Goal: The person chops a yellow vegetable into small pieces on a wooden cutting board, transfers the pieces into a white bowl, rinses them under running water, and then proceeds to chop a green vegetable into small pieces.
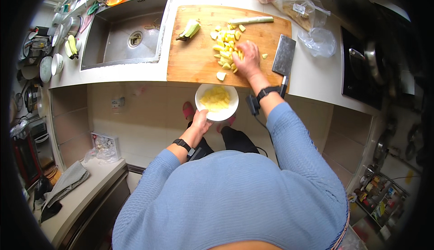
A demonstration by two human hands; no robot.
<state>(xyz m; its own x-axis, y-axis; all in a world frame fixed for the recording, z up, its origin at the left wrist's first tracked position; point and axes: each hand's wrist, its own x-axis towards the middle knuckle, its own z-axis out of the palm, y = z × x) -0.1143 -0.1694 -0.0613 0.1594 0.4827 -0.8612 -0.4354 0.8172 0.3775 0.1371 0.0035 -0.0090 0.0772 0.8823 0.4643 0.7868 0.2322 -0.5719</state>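
Note:
My left hand (201, 122) grips the near rim of a white bowl (234, 111), held just off the counter's front edge with pale yellow pieces (215, 99) in it. On the wooden cutting board (190, 60), my right hand (247, 58) touches the right side of a heap of cut yellow-green chunks (225, 51); its fingertips are partly hidden among them. A cleaver (284, 56) lies at the board's right edge, handle towards me. A pale green stalk (251, 20) lies at the back of the board, and a pale green vegetable piece with a dark end (190, 30) at its left.
Left of the board is a steel sink (115, 39), with a small white bowl (57, 64) beyond it. Plastic bags (317, 41) lie on the counter at the right, before a black cooktop (356, 70). A grey cloth (66, 182) rests on the lower-left counter.

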